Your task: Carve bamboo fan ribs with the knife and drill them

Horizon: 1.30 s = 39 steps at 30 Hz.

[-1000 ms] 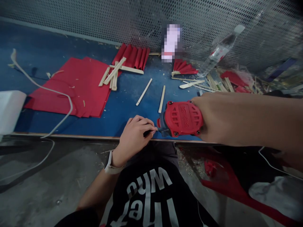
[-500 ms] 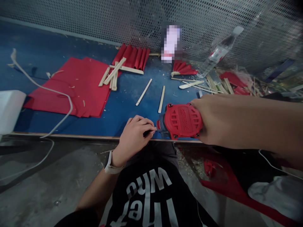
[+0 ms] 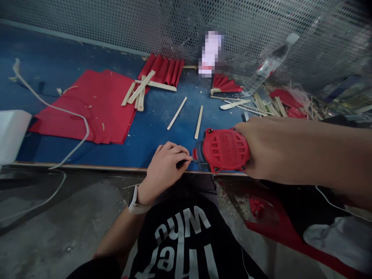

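My right hand grips a red and black cordless drill marked "BRUSHLESS", held above the front edge of the blue table. The drill's nose points left at the fingertips of my left hand. That hand is closed in a pinch at the table edge, and whatever lies between the fingers is too small and covered to make out. Just beyond my hands, two flat wooden sticks lie apart: one with a small hole at its near end, the other to its right.
Red sheets lie left under a white cable. Farther back are wooden sticks, pleated red paper and a small red fan. A plastic bottle leans on the mesh panel; scraps pile up right.
The cordless drill in my right hand has shifted very slightly to the right. My left hand keeps its pinch in the same place.
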Available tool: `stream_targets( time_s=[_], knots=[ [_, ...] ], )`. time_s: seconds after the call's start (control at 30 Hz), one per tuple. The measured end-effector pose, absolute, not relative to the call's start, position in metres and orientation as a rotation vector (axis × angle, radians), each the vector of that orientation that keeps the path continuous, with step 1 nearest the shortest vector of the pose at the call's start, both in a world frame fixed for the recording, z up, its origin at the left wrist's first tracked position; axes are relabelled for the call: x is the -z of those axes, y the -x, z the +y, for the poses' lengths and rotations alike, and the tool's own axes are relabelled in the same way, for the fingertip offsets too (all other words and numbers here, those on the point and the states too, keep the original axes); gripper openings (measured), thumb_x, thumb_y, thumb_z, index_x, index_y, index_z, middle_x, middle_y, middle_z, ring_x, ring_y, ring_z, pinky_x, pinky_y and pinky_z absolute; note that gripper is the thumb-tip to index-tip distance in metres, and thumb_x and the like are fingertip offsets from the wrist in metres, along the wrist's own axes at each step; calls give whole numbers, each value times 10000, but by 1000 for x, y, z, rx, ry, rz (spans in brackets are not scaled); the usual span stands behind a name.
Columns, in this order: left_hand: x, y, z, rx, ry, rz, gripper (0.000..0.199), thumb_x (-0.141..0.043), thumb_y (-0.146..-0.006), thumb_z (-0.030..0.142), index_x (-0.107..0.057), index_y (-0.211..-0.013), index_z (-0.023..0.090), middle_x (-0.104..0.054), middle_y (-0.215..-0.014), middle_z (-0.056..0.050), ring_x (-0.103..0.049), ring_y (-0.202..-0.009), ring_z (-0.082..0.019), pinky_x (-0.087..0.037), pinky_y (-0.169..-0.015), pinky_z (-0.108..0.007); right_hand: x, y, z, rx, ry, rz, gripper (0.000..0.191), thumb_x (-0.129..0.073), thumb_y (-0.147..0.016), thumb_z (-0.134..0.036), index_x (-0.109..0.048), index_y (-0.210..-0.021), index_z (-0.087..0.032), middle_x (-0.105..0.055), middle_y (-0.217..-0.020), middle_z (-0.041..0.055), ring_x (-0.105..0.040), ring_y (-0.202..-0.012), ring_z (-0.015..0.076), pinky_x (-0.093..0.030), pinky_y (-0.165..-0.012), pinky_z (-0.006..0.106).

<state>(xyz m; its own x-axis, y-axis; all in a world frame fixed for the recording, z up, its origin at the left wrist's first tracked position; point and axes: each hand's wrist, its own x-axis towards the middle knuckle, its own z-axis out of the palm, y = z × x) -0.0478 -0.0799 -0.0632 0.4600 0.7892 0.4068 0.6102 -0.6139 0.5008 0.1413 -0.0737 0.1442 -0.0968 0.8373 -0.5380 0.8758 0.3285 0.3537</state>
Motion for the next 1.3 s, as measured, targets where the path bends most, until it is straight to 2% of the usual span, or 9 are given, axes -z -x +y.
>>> stream_targets(
  time_s=[0.33, 0.53, 0.77, 1.03, 1.3],
  knots=[
    [64, 49, -79, -878, -2453, 1199, 123, -724, -941, 161, -797, -896, 251, -773, -991, -38, -629, -969, -243, -450, -798, -384, -140, -140, -76, 70, -1542, 1940, 266, -735, -839, -365, -489, -790, -275, -623, -769, 26, -564, -598, 207, -361, -573, 329],
    [63, 48, -80, -870, -2436, 1213, 136, -724, -937, 155, -806, -922, 262, -779, -998, -38, -629, -998, -253, -458, -822, -393, -144, -138, -75, 83, -1510, 1930, 231, -664, -848, -303, -452, -761, -274, -579, -692, 28, -530, -581, 210, -365, -563, 328],
    [64, 48, -79, -889, -2436, 1202, 137, -755, -922, 146, -813, -928, 271, -785, -974, -30, -633, -996, -254, -445, -813, -396, -142, -143, -74, 94, -1502, 1963, 160, -641, -855, -325, -499, -804, -272, -614, -755, 36, -537, -591, 216, -358, -572, 336],
    [64, 48, -80, -905, -2447, 1187, 148, -756, -922, 141, -813, -934, 277, -791, -976, -21, -636, -995, -256, -437, -799, -397, -143, -141, -74, 84, -1473, 1976, 196, -670, -844, -267, -492, -761, -264, -591, -692, 27, -522, -563, 199, -333, -562, 314],
    [62, 48, -79, -862, -2442, 1208, 123, -745, -926, 158, -809, -915, 262, -791, -1005, -40, -637, -1002, -254, -458, -815, -397, -145, -140, -73, 87, -1506, 1936, 181, -659, -854, -306, -491, -796, -267, -607, -736, 40, -538, -586, 209, -357, -564, 329]
  ],
)
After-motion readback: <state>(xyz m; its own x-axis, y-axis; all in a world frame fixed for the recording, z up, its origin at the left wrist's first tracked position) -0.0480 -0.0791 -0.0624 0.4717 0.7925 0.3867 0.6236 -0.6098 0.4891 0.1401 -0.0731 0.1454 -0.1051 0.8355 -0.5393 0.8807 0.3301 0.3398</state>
